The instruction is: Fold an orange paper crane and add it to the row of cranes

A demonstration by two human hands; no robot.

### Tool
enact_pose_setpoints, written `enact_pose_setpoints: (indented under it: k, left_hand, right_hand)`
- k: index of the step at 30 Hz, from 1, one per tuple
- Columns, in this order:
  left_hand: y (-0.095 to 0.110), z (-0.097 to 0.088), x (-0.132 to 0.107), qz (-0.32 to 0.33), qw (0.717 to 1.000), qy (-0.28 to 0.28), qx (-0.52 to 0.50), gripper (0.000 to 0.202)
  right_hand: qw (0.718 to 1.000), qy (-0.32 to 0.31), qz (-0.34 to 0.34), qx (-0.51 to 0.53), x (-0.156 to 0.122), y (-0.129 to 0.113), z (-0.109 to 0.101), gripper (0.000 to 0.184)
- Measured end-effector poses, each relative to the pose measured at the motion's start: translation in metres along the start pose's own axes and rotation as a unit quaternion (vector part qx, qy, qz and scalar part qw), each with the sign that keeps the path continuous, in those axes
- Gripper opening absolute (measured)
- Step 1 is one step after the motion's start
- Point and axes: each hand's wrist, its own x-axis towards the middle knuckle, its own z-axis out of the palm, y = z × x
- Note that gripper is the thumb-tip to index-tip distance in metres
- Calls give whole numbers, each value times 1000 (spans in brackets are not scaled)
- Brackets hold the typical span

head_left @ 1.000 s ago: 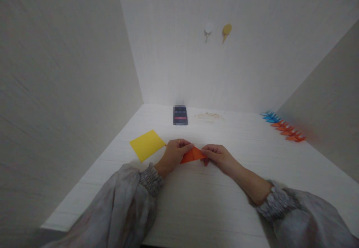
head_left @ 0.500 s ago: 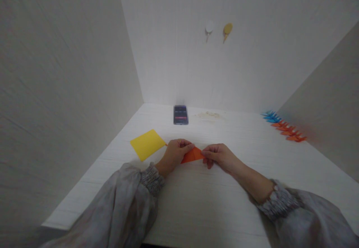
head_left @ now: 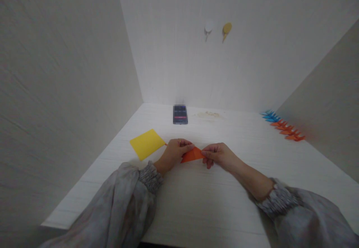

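Note:
Between my hands is a folded piece of orange origami paper [head_left: 193,155], triangular in its visible part, with a crease down its middle. My left hand [head_left: 177,151] pinches its upper left side, thumb on top, and hides part of it. At the paper's right corner, my right hand [head_left: 217,153] grips it between thumb and fingers. Left of my left hand lies a yellow sheet of paper [head_left: 147,144], flat on the table. A small bit of orange shows between the yellow sheet and my left wrist; what it belongs to is hidden.
A dark phone-like device [head_left: 180,114], its screen blurred, lies near the back wall. Along the right wall stands a row of folded blue paper pieces [head_left: 270,116] and orange paper pieces [head_left: 287,129]. A white hook [head_left: 208,28] and a gold hook [head_left: 227,28] are on the back wall.
Both hands keep their hold on the orange paper in nearly the same place. The whole view has shifted very slightly; nothing else visibly differs.

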Motion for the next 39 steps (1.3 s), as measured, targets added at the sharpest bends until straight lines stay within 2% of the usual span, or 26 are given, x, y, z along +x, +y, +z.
enact_pose_setpoints:
  k: [4,6,12,19,25,39]
  left_hand:
    - [-1,0,0,1,996,-63,-57,29]
    - [-2,0,-1,1,996,-75,-53,30]
    - [-3,0,1,-3,996,-32,-78,30]
    - [-4,0,2,-1,991,-8,-131,31]
    - [-1,2,0,-7,993,4,-116,31]
    - [0,4,-1,-21,991,-1,-130,29]
  right_hand:
    - [1000,17,-1,-4,1,0,0,25]
    - [1000,19,2,-3,1,0,-1,24]
    - [999,3,1,32,0,-1,-4,20]
    - [992,45,0,121,2,-1,-8,29]
    - [996,30,-4,84,-1,-4,-5,28]
    - [999,45,-20,2,1,0,-9,28]
